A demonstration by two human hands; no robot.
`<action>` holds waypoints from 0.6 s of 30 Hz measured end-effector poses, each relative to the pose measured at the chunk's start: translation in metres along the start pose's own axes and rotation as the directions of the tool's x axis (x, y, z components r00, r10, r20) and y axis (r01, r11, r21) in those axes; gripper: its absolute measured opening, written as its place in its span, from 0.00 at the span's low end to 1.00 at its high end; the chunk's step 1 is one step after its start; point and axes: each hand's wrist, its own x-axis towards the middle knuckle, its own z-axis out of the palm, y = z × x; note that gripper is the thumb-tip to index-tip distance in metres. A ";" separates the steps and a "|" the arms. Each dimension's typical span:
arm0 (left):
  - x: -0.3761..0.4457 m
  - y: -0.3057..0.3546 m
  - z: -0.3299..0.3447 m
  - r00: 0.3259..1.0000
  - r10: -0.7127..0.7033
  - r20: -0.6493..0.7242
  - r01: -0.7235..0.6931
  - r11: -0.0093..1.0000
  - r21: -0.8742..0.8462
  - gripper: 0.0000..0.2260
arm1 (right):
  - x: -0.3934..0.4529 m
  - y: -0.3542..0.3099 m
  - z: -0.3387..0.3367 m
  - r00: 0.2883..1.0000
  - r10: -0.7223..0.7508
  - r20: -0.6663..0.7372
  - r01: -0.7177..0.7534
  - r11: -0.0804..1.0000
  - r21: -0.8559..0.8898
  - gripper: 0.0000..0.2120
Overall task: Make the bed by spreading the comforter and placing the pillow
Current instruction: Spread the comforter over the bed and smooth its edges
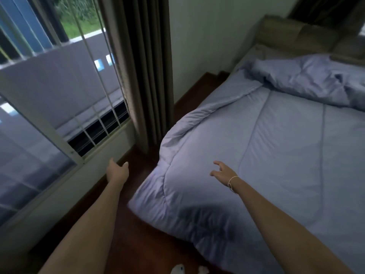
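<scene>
A pale blue comforter (276,155) lies spread over the bed, its near left corner draped over the foot edge. At the far end it is bunched into a rumpled heap (308,80) below the headboard. No separate pillow can be made out. My left hand (116,171) is stretched out over the floor gap beside the bed, fingers apart, holding nothing. My right hand (223,172), with a thin band on the wrist, hovers just above the comforter near its left corner, fingers spread and empty.
A dark wooden floor strip (138,224) runs between bed and window wall. Brown curtains (146,72) hang at the bed's left corner. A barred sliding window (59,99) fills the left. A beige headboard (296,34) stands at the far end.
</scene>
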 end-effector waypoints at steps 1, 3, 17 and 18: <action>0.001 0.008 0.004 1.000 0.014 0.018 -0.014 1.000 0.011 0.29 | 0.001 0.002 -0.006 1.000 0.004 -0.006 -0.004 1.000 0.000 0.29; 0.000 0.024 0.014 0.997 0.052 0.055 -0.053 0.998 0.020 0.29 | 0.005 0.005 -0.018 1.000 0.012 -0.018 -0.012 1.000 0.004 0.29; 0.067 0.106 0.062 0.724 0.602 0.337 -0.689 0.609 0.393 0.26 | 0.102 -0.063 -0.015 0.946 -0.157 -0.283 0.169 0.985 0.019 0.32; 0.086 0.115 0.066 0.712 0.613 0.342 -0.701 0.595 0.394 0.26 | 0.117 -0.074 -0.014 0.945 -0.147 -0.291 0.161 0.987 0.027 0.32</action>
